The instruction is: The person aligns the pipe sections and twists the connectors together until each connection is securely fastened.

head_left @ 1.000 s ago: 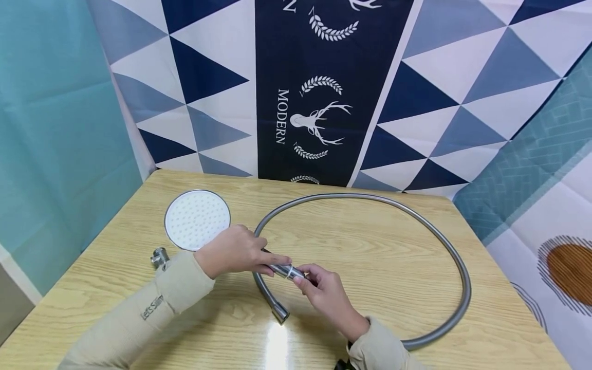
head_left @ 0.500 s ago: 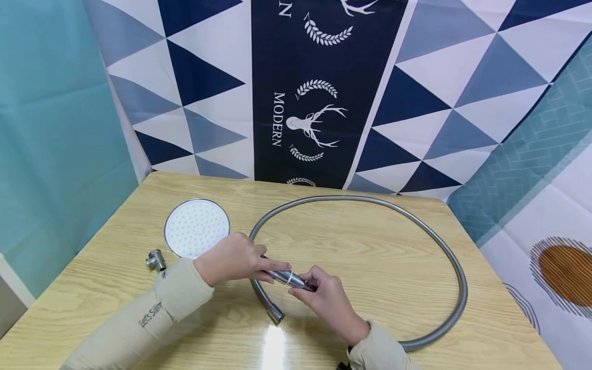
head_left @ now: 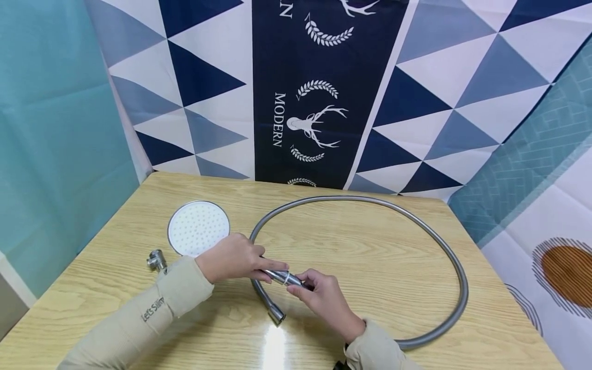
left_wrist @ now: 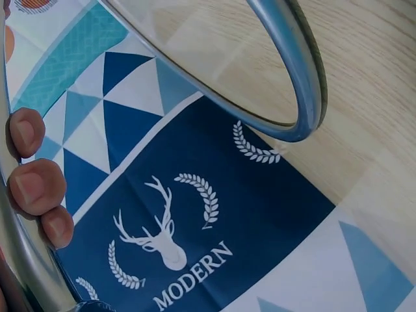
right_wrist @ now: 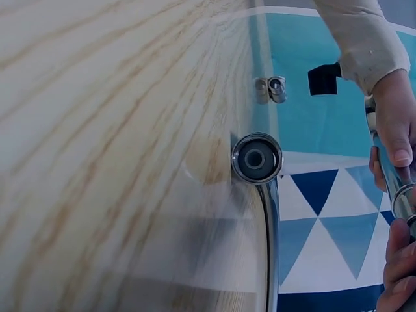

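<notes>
My left hand (head_left: 233, 257) grips the chrome handle (head_left: 283, 277) of a shower head, whose round white face (head_left: 199, 228) points up at the left. A pale ring goes round the handle near its lower end. At that end, my right hand (head_left: 326, 295) pinches what looks like one end of the grey shower hose (head_left: 455, 262), partly hidden by its fingers. The hose loops over the table and passes behind the right sleeve. Its other end, a metal nut (head_left: 276, 314), lies below the handle; the right wrist view shows the dark round opening (right_wrist: 255, 159) of this nut.
A small chrome fitting (head_left: 156, 259) stands on the wooden table (head_left: 370, 246), close to the left sleeve (head_left: 159, 298). Patterned cloth (head_left: 324, 103) hangs along the back edge, with a teal sheet (head_left: 60, 128) at the left and more printed cloth at the right.
The shower head has shifted slightly toward me. My right fingers have changed their hold at the handle's lower end. The left hand keeps its grip, and the hose loop lies as before.
</notes>
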Available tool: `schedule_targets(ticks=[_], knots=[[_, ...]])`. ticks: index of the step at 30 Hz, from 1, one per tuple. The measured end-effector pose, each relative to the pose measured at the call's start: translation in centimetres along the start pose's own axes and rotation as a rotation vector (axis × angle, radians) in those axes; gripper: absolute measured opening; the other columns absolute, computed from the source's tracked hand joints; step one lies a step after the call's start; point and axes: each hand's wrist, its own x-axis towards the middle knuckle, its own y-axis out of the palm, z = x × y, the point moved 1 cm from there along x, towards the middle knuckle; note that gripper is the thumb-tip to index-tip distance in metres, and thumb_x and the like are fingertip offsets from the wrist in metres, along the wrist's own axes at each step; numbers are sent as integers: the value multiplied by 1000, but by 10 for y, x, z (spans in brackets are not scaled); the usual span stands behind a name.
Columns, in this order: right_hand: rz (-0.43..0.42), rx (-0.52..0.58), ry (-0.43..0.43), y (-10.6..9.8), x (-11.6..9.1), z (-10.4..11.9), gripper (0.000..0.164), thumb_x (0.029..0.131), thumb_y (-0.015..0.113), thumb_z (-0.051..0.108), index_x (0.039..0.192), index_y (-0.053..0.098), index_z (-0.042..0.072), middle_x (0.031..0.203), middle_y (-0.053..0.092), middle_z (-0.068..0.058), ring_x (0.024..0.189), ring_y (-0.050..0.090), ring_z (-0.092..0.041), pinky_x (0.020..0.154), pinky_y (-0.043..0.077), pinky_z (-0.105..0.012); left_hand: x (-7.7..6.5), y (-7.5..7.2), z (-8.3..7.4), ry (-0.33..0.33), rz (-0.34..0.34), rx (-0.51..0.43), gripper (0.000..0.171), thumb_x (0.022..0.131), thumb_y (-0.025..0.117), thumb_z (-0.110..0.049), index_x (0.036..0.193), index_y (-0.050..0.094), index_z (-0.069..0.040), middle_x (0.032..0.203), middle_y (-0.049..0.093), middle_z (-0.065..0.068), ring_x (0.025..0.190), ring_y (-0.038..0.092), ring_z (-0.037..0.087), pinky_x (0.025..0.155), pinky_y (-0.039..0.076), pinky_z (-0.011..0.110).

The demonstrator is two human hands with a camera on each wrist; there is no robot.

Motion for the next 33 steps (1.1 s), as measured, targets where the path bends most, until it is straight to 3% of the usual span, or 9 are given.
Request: schedule_targets(ticks=[11,16,19,23,27,30,33], knots=[[11,-27,31,1,2,2,13,85,73,7,85,67,-5,63,63,-8,52,46,1,44,39,-18,-1,-5,2,2,-18,-39,40,82,68,-53,118,65,-36,55,47,-7,42,28,5,39,26,15],[0,-35,18,3,0,4,16,84,73,8,89,68,-6,61,62,-6,51,45,2,43,38,-19,-2,-7,0,-10,7,-53,40,82,68,-52,118,65,-36,55,47,-7,42,29,4,40,25,15],[-40,-44,-48,3,-1,4,35,79,78,7,106,63,-9,60,61,-3,51,45,3,43,39,-19,-2,-9,-1,-15,10,-36,40,83,67,-53,118,65,-36,56,49,-8,42,31,4,40,27,15],[-108,-75,-216,4,-3,2,58,69,84,4,119,56,-8,59,61,-2,51,48,3,44,42,-17,-1,-11,0,-14,-14,-8,40,81,68,-55,117,66,-37,56,49,-7,41,32,4,39,31,15],[-136,-57,-339,6,-3,1,40,70,81,-4,107,66,-8,74,70,-14,65,64,-6,54,50,-15,-1,-13,1,-9,-25,-3,40,81,68,-54,117,66,-38,55,49,-8,40,31,4,39,32,15],[-137,-28,-373,8,-3,2,31,71,78,-10,101,68,-12,90,70,-21,78,70,-20,62,53,-19,-2,-15,2,-3,-29,-10,40,81,69,-54,116,65,-37,56,49,-8,40,31,4,39,32,15],[-144,-32,-379,9,-3,3,30,72,77,-11,100,68,-14,90,70,-22,77,70,-23,61,53,-19,-2,-17,2,7,-37,5,40,80,68,-55,116,65,-37,55,49,-8,40,31,4,38,32,16]])
